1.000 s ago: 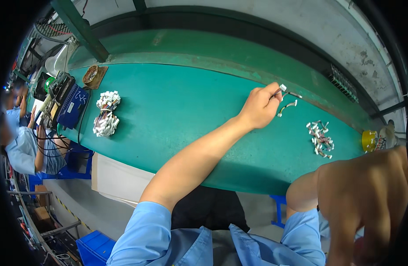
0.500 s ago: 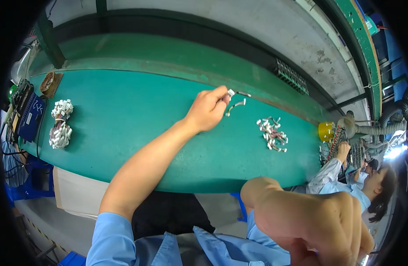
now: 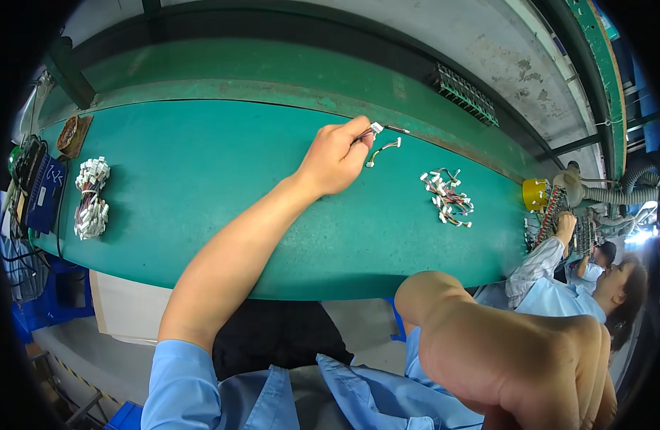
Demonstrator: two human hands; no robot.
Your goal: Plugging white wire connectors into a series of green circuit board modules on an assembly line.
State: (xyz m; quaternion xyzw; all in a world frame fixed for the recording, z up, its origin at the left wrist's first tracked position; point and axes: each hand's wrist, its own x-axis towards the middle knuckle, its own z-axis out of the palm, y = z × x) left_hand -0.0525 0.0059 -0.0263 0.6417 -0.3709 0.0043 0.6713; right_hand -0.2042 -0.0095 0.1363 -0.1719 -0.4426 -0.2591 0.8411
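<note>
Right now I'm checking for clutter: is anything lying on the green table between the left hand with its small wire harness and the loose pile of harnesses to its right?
Only one thing: a single loose wire harness lies just right of the left hand, which pinches a wire harness with a white connector. Beyond it, bare green table runs to the pile of harnesses.

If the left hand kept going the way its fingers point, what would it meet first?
The left hand points up and right, pinching a small wire connector. Beyond it the green belt looks free up to its far edge; the loose wire harness probably lies just beside that line.
</note>
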